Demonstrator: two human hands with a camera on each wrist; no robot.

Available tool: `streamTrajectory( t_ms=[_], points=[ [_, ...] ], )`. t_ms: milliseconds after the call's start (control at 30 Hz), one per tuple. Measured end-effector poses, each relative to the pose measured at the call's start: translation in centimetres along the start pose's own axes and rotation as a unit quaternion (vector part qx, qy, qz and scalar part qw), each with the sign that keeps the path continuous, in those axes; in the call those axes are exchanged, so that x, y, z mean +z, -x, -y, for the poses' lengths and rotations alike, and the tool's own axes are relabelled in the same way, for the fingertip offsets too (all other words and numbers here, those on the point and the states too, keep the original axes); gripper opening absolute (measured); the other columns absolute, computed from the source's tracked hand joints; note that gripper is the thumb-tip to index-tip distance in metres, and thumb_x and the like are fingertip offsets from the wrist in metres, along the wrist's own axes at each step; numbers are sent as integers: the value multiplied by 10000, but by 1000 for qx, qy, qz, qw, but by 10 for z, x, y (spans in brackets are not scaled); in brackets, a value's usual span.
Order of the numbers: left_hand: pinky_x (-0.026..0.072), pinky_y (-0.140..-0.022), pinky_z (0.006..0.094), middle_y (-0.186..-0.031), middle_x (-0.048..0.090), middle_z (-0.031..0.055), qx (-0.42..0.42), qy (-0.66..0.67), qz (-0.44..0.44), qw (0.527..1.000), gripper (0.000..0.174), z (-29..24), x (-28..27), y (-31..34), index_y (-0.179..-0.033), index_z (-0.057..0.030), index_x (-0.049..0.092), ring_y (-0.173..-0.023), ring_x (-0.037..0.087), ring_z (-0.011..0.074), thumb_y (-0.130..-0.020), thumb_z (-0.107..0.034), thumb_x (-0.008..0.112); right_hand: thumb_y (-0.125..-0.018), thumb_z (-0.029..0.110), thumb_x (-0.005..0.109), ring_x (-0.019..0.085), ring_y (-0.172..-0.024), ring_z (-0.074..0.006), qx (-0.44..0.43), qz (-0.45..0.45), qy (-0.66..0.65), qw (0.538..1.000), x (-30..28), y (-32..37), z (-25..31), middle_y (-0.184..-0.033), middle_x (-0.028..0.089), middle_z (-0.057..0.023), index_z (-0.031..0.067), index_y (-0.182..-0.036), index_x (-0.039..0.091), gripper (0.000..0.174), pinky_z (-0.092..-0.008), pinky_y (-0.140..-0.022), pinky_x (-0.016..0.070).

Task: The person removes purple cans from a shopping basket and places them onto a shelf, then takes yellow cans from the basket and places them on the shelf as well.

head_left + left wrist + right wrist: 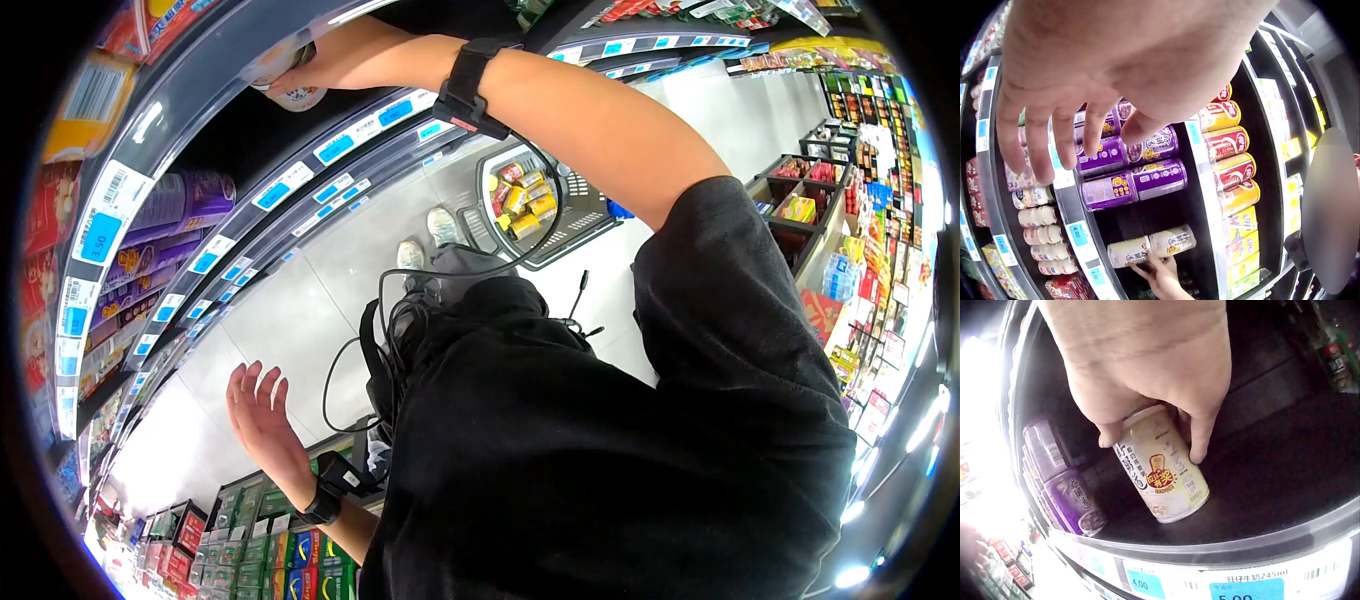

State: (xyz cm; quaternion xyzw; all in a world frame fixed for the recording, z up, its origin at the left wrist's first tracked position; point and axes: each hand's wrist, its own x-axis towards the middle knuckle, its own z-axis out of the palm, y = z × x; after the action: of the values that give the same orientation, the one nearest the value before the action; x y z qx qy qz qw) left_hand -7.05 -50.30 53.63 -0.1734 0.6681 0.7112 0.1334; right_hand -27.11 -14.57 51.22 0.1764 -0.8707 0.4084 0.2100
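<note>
My right hand point(1147, 369) grips a cream porridge can point(1163, 472) on a dark shelf, thumb and fingers around its upper part. It tilts slightly in the right wrist view. From the left wrist view, two cream cans point(1172, 241) show end to end, with my right hand point(1165, 278) at their meeting point. In the head view, that hand point(325, 62) reaches into the shelf. My left hand point(268, 425) is held out beside the shelves with fingers loosely spread, touching nothing. Purple cans point(1072, 497) stand stacked beside the cream ones.
Price labels run along the shelf edge point(1179, 578). Red and yellow cans point(1232, 144) and white bottles point(1044, 234) fill neighbouring shelves. A grey basket point(545, 245) with yellow and red packages is near my feet. A black cable point(480, 272) loops in front of my body.
</note>
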Motion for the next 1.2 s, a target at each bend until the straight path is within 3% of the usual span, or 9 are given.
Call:
streamTrajectory(
  t_ms=[233,400,500,800,867,933,1000,1067,1200],
  points=[
    [433,-899,366,-1172,526,114,1,-22,6,1000,383,-7,6,-2,-1257,-14,463,-1038,549,236,-967,-262,419,-678,418,783,627,-978,-302,-9,0,39,999,3,-8,-17,-1087,634,-180,41,-1134,601,620,-364,-832,504],
    [432,-898,368,-1172,526,113,6,-29,23,999,381,-9,5,-6,-1253,-14,466,-1041,548,238,-965,-262,427,-731,412,740,642,-937,-291,-49,-142,96,984,18,-21,-52,-1058,653,-160,85,-1106,632,509,-354,-808,509],
    [432,-897,369,-1164,532,118,16,-25,32,999,380,-9,4,-8,-1250,-13,467,-1040,550,239,-965,-262,431,-768,382,705,647,-905,-305,-32,-117,106,987,20,-31,-89,-1045,658,-148,86,-1100,634,450,-359,-784,517],
    [461,-880,368,-1160,570,137,21,-49,101,993,379,-15,7,-26,-1249,-3,479,-1019,591,264,-970,-256,440,-783,335,659,600,-901,-333,31,-86,115,989,-17,26,-8,-963,640,-193,45,-988,628,357,-416,-814,464],
    [477,-861,363,-1133,589,135,20,-46,120,991,345,-12,8,-35,-1225,3,496,-998,608,265,-975,-227,436,-750,358,703,534,-1100,-312,100,-114,97,984,-12,40,7,-1149,550,-283,70,-1189,553,546,-388,-952,403],
    [488,-845,354,-1111,604,129,9,-50,138,989,320,-8,14,-44,-1206,5,507,-982,620,256,-979,-209,435,-824,196,712,632,-974,-209,68,-167,32,983,-16,68,22,-1051,663,-78,10,-1152,580,400,-342,-876,481],
    [482,-841,327,-1101,609,115,-6,-74,169,983,313,-10,27,-51,-1205,3,509,-969,620,222,-970,-189,433,-858,112,664,621,-971,-174,169,-106,-121,972,-30,111,52,-1035,649,-69,-6,-1173,547,356,-319,-892,476],
    [473,-843,311,-1102,611,107,-23,-84,201,976,306,-2,34,-63,-1201,0,512,-965,618,210,-960,-173,433,-877,89,628,617,-941,-135,279,-46,-135,950,-45,157,65,-994,655,-70,-6,-1112,573,259,-271,-855,473],
    [464,-851,304,-1108,606,100,-47,-100,273,956,295,-2,70,-72,-1190,-13,524,-967,611,197,-946,-159,447,-875,74,623,609,-839,-94,423,-96,-104,895,-55,250,72,-898,648,-41,-6,-1078,588,221,-260,-751,497]
  ],
)
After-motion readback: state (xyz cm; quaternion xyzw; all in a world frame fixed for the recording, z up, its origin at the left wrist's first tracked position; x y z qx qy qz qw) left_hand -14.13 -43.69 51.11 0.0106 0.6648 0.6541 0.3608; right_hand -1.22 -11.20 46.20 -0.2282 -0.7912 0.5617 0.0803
